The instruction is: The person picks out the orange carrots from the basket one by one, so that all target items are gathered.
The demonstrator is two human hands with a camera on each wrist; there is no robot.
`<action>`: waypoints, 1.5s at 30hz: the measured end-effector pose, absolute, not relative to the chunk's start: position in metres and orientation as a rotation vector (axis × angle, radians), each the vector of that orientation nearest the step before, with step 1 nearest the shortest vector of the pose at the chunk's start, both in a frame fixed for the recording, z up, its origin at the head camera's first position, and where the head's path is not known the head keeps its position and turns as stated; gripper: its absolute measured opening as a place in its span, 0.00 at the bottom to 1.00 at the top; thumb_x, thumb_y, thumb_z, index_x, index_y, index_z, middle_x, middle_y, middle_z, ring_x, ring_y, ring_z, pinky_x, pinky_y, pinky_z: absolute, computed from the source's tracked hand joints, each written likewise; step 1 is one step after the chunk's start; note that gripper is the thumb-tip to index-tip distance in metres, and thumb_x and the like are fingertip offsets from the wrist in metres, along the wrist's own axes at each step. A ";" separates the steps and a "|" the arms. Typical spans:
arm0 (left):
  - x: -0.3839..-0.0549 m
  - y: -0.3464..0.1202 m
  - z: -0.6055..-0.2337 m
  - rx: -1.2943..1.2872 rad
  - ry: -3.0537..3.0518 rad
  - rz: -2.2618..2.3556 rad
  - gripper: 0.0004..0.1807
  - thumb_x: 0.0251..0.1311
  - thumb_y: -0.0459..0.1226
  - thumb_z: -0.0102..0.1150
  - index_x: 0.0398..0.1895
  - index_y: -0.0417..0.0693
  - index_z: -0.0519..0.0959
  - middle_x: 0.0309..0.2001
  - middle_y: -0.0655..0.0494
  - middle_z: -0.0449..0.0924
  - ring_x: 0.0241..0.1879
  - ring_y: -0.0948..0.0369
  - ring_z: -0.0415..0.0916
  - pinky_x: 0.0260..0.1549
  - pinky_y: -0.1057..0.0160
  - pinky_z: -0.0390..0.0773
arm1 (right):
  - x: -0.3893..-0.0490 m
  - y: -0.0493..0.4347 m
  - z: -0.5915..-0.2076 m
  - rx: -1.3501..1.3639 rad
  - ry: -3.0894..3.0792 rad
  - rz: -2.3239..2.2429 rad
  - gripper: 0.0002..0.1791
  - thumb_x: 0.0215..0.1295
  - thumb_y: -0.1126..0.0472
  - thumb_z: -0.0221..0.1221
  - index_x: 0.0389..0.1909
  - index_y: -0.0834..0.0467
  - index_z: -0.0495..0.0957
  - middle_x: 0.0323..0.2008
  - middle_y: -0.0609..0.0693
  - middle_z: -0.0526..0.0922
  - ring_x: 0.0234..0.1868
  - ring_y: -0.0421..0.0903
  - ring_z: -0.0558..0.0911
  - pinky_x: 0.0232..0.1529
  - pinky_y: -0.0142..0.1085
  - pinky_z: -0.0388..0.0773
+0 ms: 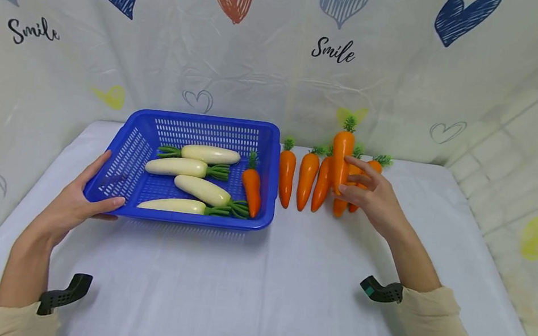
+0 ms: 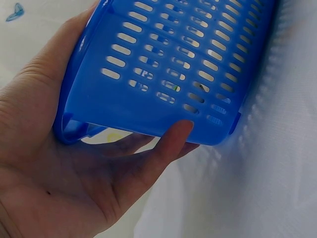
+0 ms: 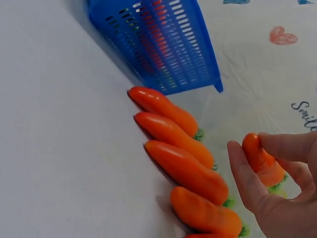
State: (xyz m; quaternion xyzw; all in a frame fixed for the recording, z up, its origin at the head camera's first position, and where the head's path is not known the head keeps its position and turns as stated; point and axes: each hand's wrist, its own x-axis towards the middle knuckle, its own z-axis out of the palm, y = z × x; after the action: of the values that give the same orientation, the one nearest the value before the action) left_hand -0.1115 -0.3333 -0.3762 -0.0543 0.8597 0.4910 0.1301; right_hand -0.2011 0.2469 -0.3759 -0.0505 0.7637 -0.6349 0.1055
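Observation:
My left hand (image 1: 69,202) grips the front left corner of a blue plastic basket (image 1: 179,218). Its thumb and fingers spread around that corner, seen close up against the slotted wall (image 2: 148,106) in the left wrist view. Inside the basket lie several white radishes (image 1: 211,154) with green stems, and one carrot (image 1: 251,189) along the right side. My right hand (image 1: 379,202) pinches another carrot (image 1: 342,151) near its tapered lower end, green top upward. This carrot is held above a row of carrots (image 1: 307,179) right of the basket, overlapping some of them in the head view.
A white cloth (image 1: 261,299) covers the table. Behind it hangs a pale curtain (image 1: 267,70) printed with hearts and "Smile". In the right wrist view, several carrots (image 3: 185,168) lie side by side, the nearest one close to the basket wall (image 3: 163,44).

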 end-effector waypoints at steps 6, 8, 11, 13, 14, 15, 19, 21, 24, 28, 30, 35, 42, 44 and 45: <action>-0.111 -0.333 -0.376 -0.152 2.495 1.434 0.57 0.71 0.47 0.63 0.80 0.85 0.26 0.85 0.35 0.29 0.66 0.40 0.67 0.44 0.67 0.87 | -0.197 0.259 -0.379 -0.108 2.246 -1.898 0.36 0.73 0.63 0.63 0.79 0.47 0.64 0.57 0.53 0.73 0.47 0.41 0.88 0.50 0.29 0.86; -0.111 -0.333 -0.376 -0.154 2.493 1.436 0.57 0.71 0.47 0.63 0.80 0.85 0.27 0.85 0.35 0.29 0.66 0.40 0.67 0.44 0.68 0.87 | -0.196 0.263 -0.380 -0.097 2.240 -1.914 0.35 0.73 0.63 0.63 0.78 0.48 0.64 0.57 0.52 0.72 0.48 0.40 0.86 0.50 0.29 0.86; -0.111 -0.333 -0.376 -0.156 2.490 1.436 0.57 0.71 0.47 0.63 0.80 0.85 0.26 0.85 0.34 0.29 0.66 0.40 0.67 0.44 0.68 0.87 | -0.194 0.269 -0.381 -0.086 2.234 -1.927 0.35 0.73 0.64 0.63 0.78 0.48 0.64 0.57 0.51 0.70 0.52 0.41 0.81 0.50 0.28 0.86; -0.111 -0.333 -0.376 -0.157 2.490 1.434 0.57 0.71 0.47 0.63 0.80 0.85 0.26 0.85 0.34 0.29 0.66 0.40 0.67 0.44 0.68 0.87 | -0.194 0.273 -0.382 -0.083 2.230 -1.925 0.36 0.73 0.64 0.62 0.79 0.48 0.63 0.57 0.51 0.68 0.55 0.44 0.77 0.49 0.27 0.86; -0.111 -0.333 -0.376 -0.156 2.490 1.434 0.57 0.71 0.47 0.63 0.80 0.86 0.26 0.85 0.34 0.29 0.66 0.39 0.67 0.44 0.68 0.87 | -0.193 0.276 -0.382 -0.079 2.223 -1.927 0.37 0.73 0.64 0.62 0.80 0.48 0.62 0.58 0.50 0.68 0.56 0.44 0.74 0.49 0.27 0.86; -0.111 -0.333 -0.376 -0.157 2.490 1.435 0.57 0.71 0.47 0.63 0.80 0.86 0.26 0.85 0.35 0.28 0.66 0.39 0.67 0.44 0.68 0.87 | -0.193 0.278 -0.383 -0.069 2.213 -1.931 0.37 0.73 0.64 0.62 0.80 0.48 0.62 0.57 0.50 0.68 0.57 0.45 0.72 0.49 0.27 0.86; -0.111 -0.333 -0.376 -0.163 2.486 1.437 0.57 0.71 0.47 0.64 0.80 0.86 0.26 0.85 0.35 0.26 0.67 0.36 0.65 0.44 0.69 0.86 | -0.191 0.286 -0.386 -0.022 2.166 -1.970 0.39 0.73 0.64 0.63 0.81 0.48 0.60 0.57 0.50 0.69 0.54 0.42 0.76 0.48 0.26 0.86; -0.111 -0.333 -0.376 -0.167 2.485 1.438 0.57 0.71 0.47 0.63 0.80 0.86 0.26 0.85 0.35 0.26 0.68 0.35 0.64 0.44 0.69 0.86 | -0.190 0.291 -0.387 0.000 2.144 -1.997 0.40 0.72 0.64 0.64 0.81 0.49 0.60 0.57 0.50 0.70 0.51 0.39 0.79 0.49 0.25 0.85; -0.111 -0.333 -0.376 -0.167 2.484 1.438 0.57 0.71 0.47 0.63 0.80 0.86 0.26 0.85 0.35 0.26 0.68 0.35 0.64 0.44 0.69 0.87 | -0.187 0.297 -0.389 0.029 2.127 -2.021 0.40 0.72 0.64 0.63 0.82 0.49 0.59 0.57 0.50 0.70 0.47 0.38 0.82 0.50 0.25 0.85; -0.112 -0.333 -0.377 -0.161 2.488 1.436 0.57 0.71 0.47 0.63 0.80 0.86 0.26 0.85 0.35 0.27 0.68 0.35 0.64 0.44 0.68 0.87 | -0.183 0.305 -0.392 0.053 2.134 -2.016 0.40 0.73 0.63 0.63 0.82 0.47 0.58 0.56 0.48 0.70 0.50 0.38 0.80 0.50 0.25 0.85; -0.112 -0.333 -0.377 -0.160 2.491 1.435 0.57 0.71 0.47 0.63 0.80 0.86 0.26 0.85 0.36 0.27 0.68 0.35 0.64 0.44 0.67 0.87 | -0.182 0.309 -0.393 0.063 2.130 -2.025 0.41 0.72 0.63 0.64 0.82 0.47 0.59 0.56 0.48 0.70 0.49 0.38 0.81 0.50 0.25 0.85; -0.113 -0.331 -0.376 -0.152 2.494 1.438 0.57 0.71 0.47 0.64 0.80 0.86 0.27 0.85 0.37 0.26 0.69 0.33 0.63 0.44 0.67 0.87 | -0.178 0.322 -0.397 0.083 2.108 -2.054 0.42 0.71 0.63 0.65 0.82 0.48 0.58 0.55 0.49 0.71 0.48 0.37 0.83 0.50 0.26 0.86; -0.113 -0.332 -0.377 -0.176 2.487 1.426 0.57 0.71 0.48 0.63 0.80 0.86 0.26 0.84 0.34 0.28 0.68 0.34 0.64 0.44 0.69 0.87 | -0.175 0.332 -0.401 0.120 2.094 -2.064 0.42 0.72 0.65 0.63 0.83 0.48 0.56 0.54 0.47 0.71 0.47 0.36 0.82 0.48 0.25 0.86; -0.113 -0.332 -0.377 -0.184 2.484 1.425 0.57 0.71 0.49 0.63 0.80 0.86 0.25 0.84 0.32 0.29 0.68 0.33 0.64 0.44 0.70 0.86 | -0.175 0.333 -0.402 0.127 2.091 -2.065 0.42 0.73 0.65 0.63 0.83 0.48 0.55 0.55 0.47 0.70 0.48 0.36 0.81 0.49 0.25 0.86; -0.113 -0.332 -0.377 -0.186 2.482 1.426 0.57 0.71 0.49 0.63 0.80 0.86 0.25 0.84 0.32 0.28 0.69 0.32 0.63 0.43 0.70 0.86 | -0.175 0.334 -0.403 0.131 2.090 -2.066 0.42 0.73 0.66 0.62 0.83 0.49 0.54 0.55 0.47 0.69 0.48 0.37 0.80 0.49 0.25 0.86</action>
State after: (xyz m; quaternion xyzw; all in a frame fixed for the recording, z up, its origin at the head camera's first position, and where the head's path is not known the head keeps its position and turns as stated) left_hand -0.1135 -0.3322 -0.3773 -0.0642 0.8573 0.4924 0.1362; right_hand -0.1749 0.3339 -0.4031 0.0442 0.7070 -0.6988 0.0998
